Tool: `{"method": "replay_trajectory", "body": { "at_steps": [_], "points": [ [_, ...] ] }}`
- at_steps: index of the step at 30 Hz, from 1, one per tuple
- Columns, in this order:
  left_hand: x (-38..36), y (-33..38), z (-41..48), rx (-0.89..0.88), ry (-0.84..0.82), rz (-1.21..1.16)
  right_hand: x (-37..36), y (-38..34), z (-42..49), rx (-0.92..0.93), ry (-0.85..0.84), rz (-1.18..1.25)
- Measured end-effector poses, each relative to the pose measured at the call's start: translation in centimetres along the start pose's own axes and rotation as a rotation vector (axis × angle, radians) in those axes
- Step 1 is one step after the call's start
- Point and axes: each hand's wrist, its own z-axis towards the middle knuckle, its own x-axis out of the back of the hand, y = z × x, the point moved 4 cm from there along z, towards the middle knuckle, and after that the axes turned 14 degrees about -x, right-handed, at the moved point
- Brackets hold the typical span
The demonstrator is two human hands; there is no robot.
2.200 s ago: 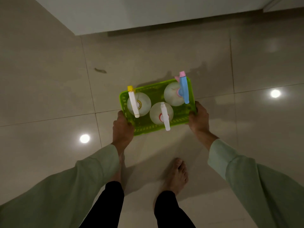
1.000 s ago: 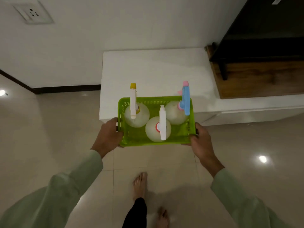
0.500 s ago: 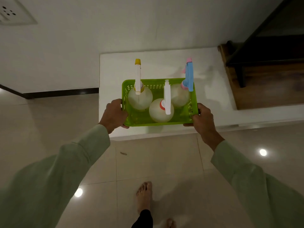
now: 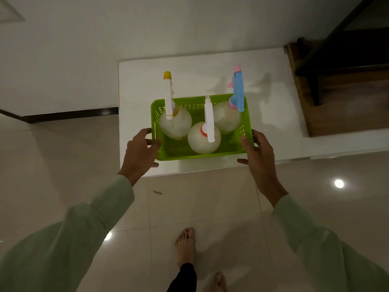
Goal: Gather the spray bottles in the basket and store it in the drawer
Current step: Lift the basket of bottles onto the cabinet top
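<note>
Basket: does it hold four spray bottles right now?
No, the green basket holds three spray bottles: a yellow-tipped one, a plain white one and a blue-and-pink one.

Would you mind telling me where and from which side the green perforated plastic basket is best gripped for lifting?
Grip the green perforated plastic basket by its two short end walls near the rim, one hand from each side. The left hand and right hand sit at those ends already. Three round spray bottles stand upright inside with tall triggers, so a level two-sided hold probably keeps them from toppling.
</note>
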Motion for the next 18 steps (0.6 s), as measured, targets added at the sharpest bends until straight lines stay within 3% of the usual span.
{"method": "replay_trajectory", "body": {
  "at_steps": [4,7,15,18],
  "points": [
    [-1.1,-1.6,-4.8,-0.078,0.327,-0.090,0.6,4.7,-3.7,0.051,0.193,0.196],
    [-4.1,-4.2,-8.7,-0.022,0.450,-0.181,-0.8,9.9,-4.9,-0.162,0.197,0.264],
    [-16.4,-13.5,-10.1,0.628,0.240,-0.749,-5.1,20.2,-1.7,-0.735,-0.057,0.436],
    [-20.0,-16.7,-8.1,0.720,0.201,-0.985,-6.6,22.9,2.0,-0.830,-0.129,0.609]
  ]
}}
